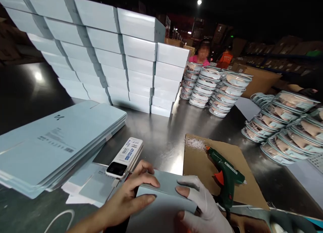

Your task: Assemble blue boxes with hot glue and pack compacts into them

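A light blue cardboard box (165,196) is at the table's near edge, held between both hands. My left hand (133,192) is bare, its fingers on the top near the left corner and its thumb on the near face. My right hand (202,199) wears a white glove with bare fingertips and grips the box's right end from above. To the right, a green hot glue gun (225,169) with an orange trigger lies on a brown cardboard sheet (244,182). A white power bank (126,157) with a cable lies beyond my left hand.
Stacked light blue boxes (141,65) form a wall at the back left. Flat box blanks (63,135) are piled on the left. Round clear-lidded packages stand in stacks (223,91) behind and at right (292,128). White glue scraps (195,143) lie by the gun's nozzle. People (200,54) are in the background.
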Demonstrator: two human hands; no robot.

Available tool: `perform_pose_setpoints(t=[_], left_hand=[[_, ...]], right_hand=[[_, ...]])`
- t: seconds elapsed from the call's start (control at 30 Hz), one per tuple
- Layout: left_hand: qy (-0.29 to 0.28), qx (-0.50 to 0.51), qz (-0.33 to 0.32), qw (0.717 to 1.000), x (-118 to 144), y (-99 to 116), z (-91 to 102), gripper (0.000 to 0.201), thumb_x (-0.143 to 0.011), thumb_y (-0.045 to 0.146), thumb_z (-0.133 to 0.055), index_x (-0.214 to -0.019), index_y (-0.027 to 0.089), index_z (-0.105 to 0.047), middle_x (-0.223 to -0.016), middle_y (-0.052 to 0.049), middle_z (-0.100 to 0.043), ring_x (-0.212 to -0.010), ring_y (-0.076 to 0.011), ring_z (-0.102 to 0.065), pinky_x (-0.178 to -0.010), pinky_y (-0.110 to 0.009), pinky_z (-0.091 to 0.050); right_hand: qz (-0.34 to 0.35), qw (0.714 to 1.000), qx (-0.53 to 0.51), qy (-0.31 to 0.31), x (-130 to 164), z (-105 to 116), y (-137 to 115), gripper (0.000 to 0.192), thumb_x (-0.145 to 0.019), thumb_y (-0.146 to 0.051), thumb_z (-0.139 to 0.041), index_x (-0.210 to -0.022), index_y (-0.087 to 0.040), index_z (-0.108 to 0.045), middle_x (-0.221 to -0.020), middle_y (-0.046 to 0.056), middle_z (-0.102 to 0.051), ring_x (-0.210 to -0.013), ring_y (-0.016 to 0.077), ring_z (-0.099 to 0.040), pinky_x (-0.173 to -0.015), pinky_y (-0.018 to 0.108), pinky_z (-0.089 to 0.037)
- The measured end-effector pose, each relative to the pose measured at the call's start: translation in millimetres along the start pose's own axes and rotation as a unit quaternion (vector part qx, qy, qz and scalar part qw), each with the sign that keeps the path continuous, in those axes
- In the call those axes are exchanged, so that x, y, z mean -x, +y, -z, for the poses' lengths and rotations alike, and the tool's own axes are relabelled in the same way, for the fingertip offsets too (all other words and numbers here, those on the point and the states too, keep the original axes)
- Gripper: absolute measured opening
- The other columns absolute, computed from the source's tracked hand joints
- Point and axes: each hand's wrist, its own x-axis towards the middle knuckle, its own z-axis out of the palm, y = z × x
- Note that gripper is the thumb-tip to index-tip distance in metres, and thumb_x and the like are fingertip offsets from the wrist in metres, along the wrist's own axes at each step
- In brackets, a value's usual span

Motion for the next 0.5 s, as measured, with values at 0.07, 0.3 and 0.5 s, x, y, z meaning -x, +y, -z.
perform_pose_setpoints(t=[0.07, 0.3, 0.5], left_hand=[[-0.039, -0.032, 0.004, 0.999, -5, 6, 11.7, 0.025, -0.089, 0.052, -0.072, -0.094, 0.028, -0.077, -0.111, -0.007, -0.059, -0.108, -0.026, -0.06, -0.1, -0.037, -0.05], [0.306, 0.125, 0.106, 0.938, -21, 21, 22.1, 0.04, -0.08, 0.06, -0.078, -0.1, 0.026, -0.067, -0.108, -0.002, -0.066, -0.088, -0.0207, -0.066, -0.07, -0.025, -0.055], [0.358, 0.163, 0.137, 0.909, -18, 11, 15.3, 0.054, -0.063, 0.059, -0.09, -0.095, 0.024, -0.064, -0.095, 0.002, -0.071, -0.084, -0.0193, -0.068, -0.068, -0.021, -0.057]], right_hand=[[-0.015, 1.0, -0.011, -0.008, -3, 7, 0, 0.061, -0.082, -0.021, -0.078, -0.136, -0.045, -0.062, -0.135, 0.005, -0.065, -0.123, 0.0244, -0.066, -0.101, 0.038, -0.055], [-0.294, 0.89, -0.339, 0.083, 8, 16, 13, 0.064, -0.08, -0.065, -0.074, -0.138, -0.04, -0.062, -0.147, 0.009, -0.062, -0.129, 0.0335, -0.063, -0.103, 0.049, -0.052], [-0.279, 0.91, -0.298, 0.073, -2, 27, -10, 0.079, -0.072, -0.074, -0.075, -0.138, -0.033, -0.064, -0.144, 0.009, -0.064, -0.135, 0.0342, -0.058, -0.116, 0.047, -0.04]])
